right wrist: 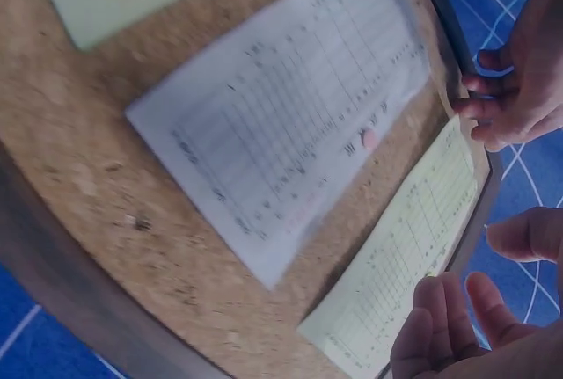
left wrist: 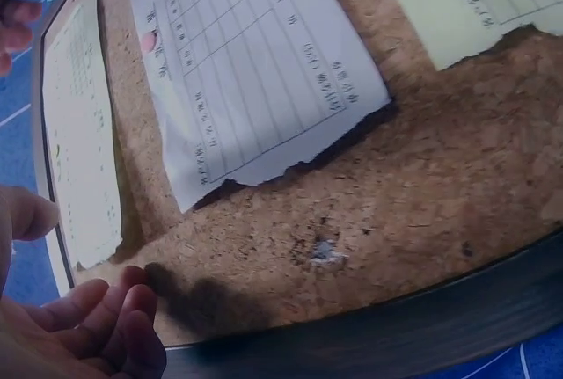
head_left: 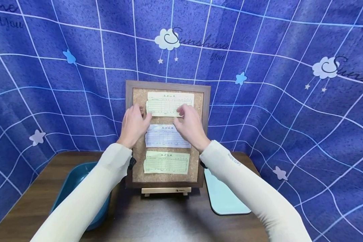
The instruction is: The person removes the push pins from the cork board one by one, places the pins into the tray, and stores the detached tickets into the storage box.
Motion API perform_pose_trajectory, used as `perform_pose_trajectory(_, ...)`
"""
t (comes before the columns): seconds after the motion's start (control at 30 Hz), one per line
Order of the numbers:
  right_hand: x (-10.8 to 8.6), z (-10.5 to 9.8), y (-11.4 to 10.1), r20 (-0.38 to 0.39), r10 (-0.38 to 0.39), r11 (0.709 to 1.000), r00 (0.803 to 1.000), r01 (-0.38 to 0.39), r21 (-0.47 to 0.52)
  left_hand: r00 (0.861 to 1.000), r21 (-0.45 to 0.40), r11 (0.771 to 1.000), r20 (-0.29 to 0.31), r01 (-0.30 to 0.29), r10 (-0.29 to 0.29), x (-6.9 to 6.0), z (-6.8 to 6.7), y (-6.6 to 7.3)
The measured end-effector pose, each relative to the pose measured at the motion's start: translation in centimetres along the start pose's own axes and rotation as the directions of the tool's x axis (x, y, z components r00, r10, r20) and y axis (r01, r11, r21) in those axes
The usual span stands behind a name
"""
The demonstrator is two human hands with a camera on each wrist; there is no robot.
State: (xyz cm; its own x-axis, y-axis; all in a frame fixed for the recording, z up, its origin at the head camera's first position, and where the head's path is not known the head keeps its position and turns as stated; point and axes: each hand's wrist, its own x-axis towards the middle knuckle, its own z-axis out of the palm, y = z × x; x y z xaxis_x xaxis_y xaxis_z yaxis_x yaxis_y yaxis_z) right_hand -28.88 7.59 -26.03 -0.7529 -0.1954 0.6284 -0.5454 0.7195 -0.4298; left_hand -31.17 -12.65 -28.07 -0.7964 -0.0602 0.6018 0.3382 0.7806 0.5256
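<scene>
Three printed slips are on a framed cork board: a pale yellow slip on top, a white slip in the middle, a yellow-green slip below. My left hand is at the top slip's lower left corner, fingers loosely bent with a gap to the thumb. My right hand is over that slip's lower right part, its fingers bent and apart from the thumb. In the left wrist view the left hand holds nothing; in the right wrist view the right hand looks empty too.
The board stands on a small wooden easel on a dark brown table. A teal bin is at the left, partly behind the left sleeve. A light mint tray lies at the right. A blue patterned curtain hangs behind.
</scene>
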Motion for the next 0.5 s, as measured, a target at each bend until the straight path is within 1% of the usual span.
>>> perform_pose_trajectory(0.13, 1.7, 0.1, -0.5, 0.020, 0.024, 1.000, 1.000, -0.024, 0.005, 1.000, -0.001, 1.000, 0.014, 0.019, -0.019, 0.5, 0.0, 0.4)
perform_pose_trajectory(0.23, 3.0, 0.2, -0.6, 0.009, 0.027, 1.000, 1.000, -0.027, 0.009, 0.999, -0.009, 0.999, 0.022, 0.038, -0.038, 0.9, 0.2, 1.0)
perform_pose_trajectory(0.37, 4.5, 0.4, -0.6, 0.001, 0.020, 1.000, 1.000, -0.020, 0.006, 0.998, 0.002, 0.998, 0.014, 0.066, -0.066, 1.3, 0.4, 1.7)
perform_pose_trajectory(0.5, 5.6, 0.7, -0.8, 0.029, 0.030, 0.999, 0.999, -0.029, -0.028, 0.996, 0.000, 0.996, 0.003, 0.089, -0.089, 1.7, 0.5, 2.0)
